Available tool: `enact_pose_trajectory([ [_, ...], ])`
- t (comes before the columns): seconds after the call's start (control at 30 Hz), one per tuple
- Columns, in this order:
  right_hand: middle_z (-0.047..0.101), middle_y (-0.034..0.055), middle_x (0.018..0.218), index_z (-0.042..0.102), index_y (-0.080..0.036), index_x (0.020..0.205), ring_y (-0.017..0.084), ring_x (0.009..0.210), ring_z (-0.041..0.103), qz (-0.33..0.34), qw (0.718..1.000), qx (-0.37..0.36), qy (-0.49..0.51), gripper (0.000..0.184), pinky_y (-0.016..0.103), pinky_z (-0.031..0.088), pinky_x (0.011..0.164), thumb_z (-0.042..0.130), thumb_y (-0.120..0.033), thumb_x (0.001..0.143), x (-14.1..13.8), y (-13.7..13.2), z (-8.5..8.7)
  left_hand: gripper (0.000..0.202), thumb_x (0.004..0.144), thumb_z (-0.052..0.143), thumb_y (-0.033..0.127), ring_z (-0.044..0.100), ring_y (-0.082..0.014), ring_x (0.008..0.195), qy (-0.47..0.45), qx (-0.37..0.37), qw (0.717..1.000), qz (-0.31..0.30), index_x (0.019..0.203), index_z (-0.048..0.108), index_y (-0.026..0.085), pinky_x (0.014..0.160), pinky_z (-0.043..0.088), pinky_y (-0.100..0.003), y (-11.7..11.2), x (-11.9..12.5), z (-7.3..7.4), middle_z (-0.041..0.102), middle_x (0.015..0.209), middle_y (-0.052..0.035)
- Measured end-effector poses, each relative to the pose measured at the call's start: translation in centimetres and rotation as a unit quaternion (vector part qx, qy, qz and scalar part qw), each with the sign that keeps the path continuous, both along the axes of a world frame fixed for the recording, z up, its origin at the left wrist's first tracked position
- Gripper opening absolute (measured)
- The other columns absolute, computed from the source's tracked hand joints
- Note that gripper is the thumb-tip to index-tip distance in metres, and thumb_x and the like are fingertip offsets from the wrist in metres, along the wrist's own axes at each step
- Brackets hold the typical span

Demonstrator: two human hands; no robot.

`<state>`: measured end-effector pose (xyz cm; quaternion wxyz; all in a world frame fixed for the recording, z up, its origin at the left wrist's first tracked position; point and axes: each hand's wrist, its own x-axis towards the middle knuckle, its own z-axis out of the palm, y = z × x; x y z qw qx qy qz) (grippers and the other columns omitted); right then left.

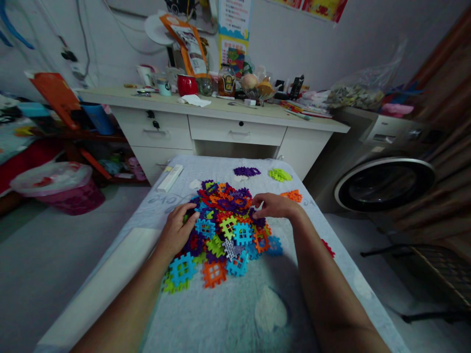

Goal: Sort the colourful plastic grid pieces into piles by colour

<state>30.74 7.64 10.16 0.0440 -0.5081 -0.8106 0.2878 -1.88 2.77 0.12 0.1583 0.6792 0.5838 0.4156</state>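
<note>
A heap of colourful plastic interlocking blocks [228, 229], flat squares with notched edges and window-like holes, lies on the cloth-covered table. My left hand [179, 225] rests against the heap's left side, fingers bent and thumb apart from them. On the right side, my right hand [274, 206] reaches in with its thumb and forefinger parted, touching the heap by a purple block [259, 220]. Blue, orange and lime blocks are spread at the near edge, along with a grey block [231, 249]. Smaller groups lie apart: purple blocks [247, 171], lime blocks [279, 174] and orange blocks [292, 195].
Red blocks [327, 247] sit at the table's right edge, partly behind my right forearm. A white strip-shaped object [170, 178] lies at the back left. Beyond stands a white desk [235, 128] bearing jars and cups. A washing machine [382, 166] is at the right.
</note>
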Motion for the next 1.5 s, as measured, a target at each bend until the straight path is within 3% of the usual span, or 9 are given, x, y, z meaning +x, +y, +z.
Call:
enact_pose_trajectory([
  [0.1, 0.068, 0.0077, 0.110, 0.063, -0.018, 0.112, 0.021, 0.092, 0.063, 0.000, 0.999, -0.001, -0.049, 0.056, 0.027, 0.047, 0.076, 0.083, -0.039, 0.064, -1.6, -0.6, -0.3, 0.043, 0.088, 0.048, 0.051, 0.055, -0.0255, 0.115, 0.000, -0.002, 1.000, 0.000, 0.115, 0.061, 0.021, 0.106, 0.039, -0.045, 0.0, 0.0, 0.0, 0.061, 0.119, -0.0092],
  [0.2, 0.068, 0.0082, 0.111, 0.059, -0.019, 0.118, 0.021, 0.092, 0.064, -0.003, 0.997, -0.008, -0.070, 0.061, 0.026, 0.046, 0.076, 0.083, -0.038, 0.064, -1.9, -0.7, -0.5, 0.043, 0.089, 0.048, 0.051, 0.054, -0.0252, 0.116, 0.003, -0.004, 1.000, -0.004, 0.116, 0.060, 0.020, 0.106, 0.039, -0.045, 0.1, -0.1, -0.2, 0.061, 0.119, -0.0093],
  [0.37, 0.068, 0.0038, 0.107, 0.060, -0.020, 0.112, 0.015, 0.084, 0.064, -0.001, 0.998, -0.027, -0.054, 0.047, 0.022, 0.045, 0.068, 0.078, -0.026, 0.069, -1.3, -0.7, 0.0, 0.043, 0.090, 0.047, 0.051, 0.054, -0.0252, 0.117, 0.004, -0.007, 1.000, -0.004, 0.117, 0.060, 0.020, 0.107, 0.038, -0.045, 0.1, -0.2, -0.3, 0.060, 0.120, -0.0095],
  [0.53, 0.067, 0.0005, 0.092, 0.063, -0.018, 0.095, 0.012, 0.074, 0.058, -0.005, 0.999, 0.013, -0.038, 0.025, 0.019, 0.040, 0.062, 0.066, -0.011, 0.072, -0.3, -0.4, 0.3, 0.042, 0.089, 0.048, 0.051, 0.054, -0.0255, 0.117, 0.001, -0.006, 1.000, -0.002, 0.115, 0.060, 0.021, 0.107, 0.039, -0.045, 0.0, -0.1, -0.2, 0.061, 0.121, -0.0092],
  [0.73, 0.062, -0.0023, 0.074, 0.063, -0.019, 0.090, 0.010, 0.065, 0.054, -0.050, 0.998, 0.032, -0.008, 0.023, 0.019, 0.037, 0.059, 0.058, -0.004, 0.073, 0.7, 0.3, -0.6, 0.042, 0.089, 0.048, 0.052, 0.055, -0.0256, 0.115, -0.004, -0.002, 1.000, -0.003, 0.115, 0.061, 0.021, 0.106, 0.039, -0.045, -0.1, 0.0, -0.1, 0.061, 0.119, -0.0091],
  [0.9, 0.066, 0.0002, 0.082, 0.063, -0.019, 0.094, 0.012, 0.071, 0.058, -0.117, 0.987, 0.109, 0.027, 0.023, 0.021, 0.039, 0.063, 0.056, -0.006, 0.077, 0.7, 1.2, -2.0, 0.042, 0.089, 0.048, 0.052, 0.055, -0.0259, 0.115, -0.005, -0.003, 1.000, -0.002, 0.114, 0.061, 0.021, 0.106, 0.039, -0.045, 0.0, 0.0, 0.0, 0.061, 0.118, -0.0093],
  [1.1, 0.069, 0.0078, 0.102, 0.062, -0.017, 0.108, 0.017, 0.090, 0.062, -0.206, 0.967, 0.146, -0.022, 0.028, 0.025, 0.044, 0.077, 0.059, -0.012, 0.081, 0.8, 1.9, -3.4, 0.042, 0.089, 0.048, 0.052, 0.054, -0.0258, 0.116, -0.002, -0.006, 1.000, -0.004, 0.115, 0.060, 0.021, 0.106, 0.039, -0.045, 0.1, -0.1, 0.0, 0.061, 0.119, -0.0089],
  [1.33, 0.057, 0.0153, 0.126, 0.054, -0.015, 0.130, 0.026, 0.116, 0.056, -0.141, 0.973, 0.131, -0.126, 0.060, 0.032, 0.042, 0.095, 0.073, -0.026, 0.074, 2.2, 2.3, -4.6, 0.042, 0.089, 0.048, 0.051, 0.055, -0.0256, 0.116, -0.001, -0.001, 1.000, -0.007, 0.116, 0.060, 0.021, 0.106, 0.039, -0.045, 0.0, -0.1, -0.3, 0.061, 0.120, -0.0088],
  [1.5, 0.060, 0.0146, 0.120, 0.057, -0.015, 0.123, 0.024, 0.107, 0.059, -0.124, 0.973, 0.120, -0.151, 0.051, 0.029, 0.043, 0.088, 0.068, -0.015, 0.073, 2.2, 2.5, -5.4, 0.042, 0.088, 0.049, 0.053, 0.055, -0.0260, 0.115, -0.008, 0.000, 1.000, -0.002, 0.114, 0.061, 0.022, 0.105, 0.040, -0.044, 0.0, 0.0, -0.1, 0.062, 0.118, -0.0087],
])
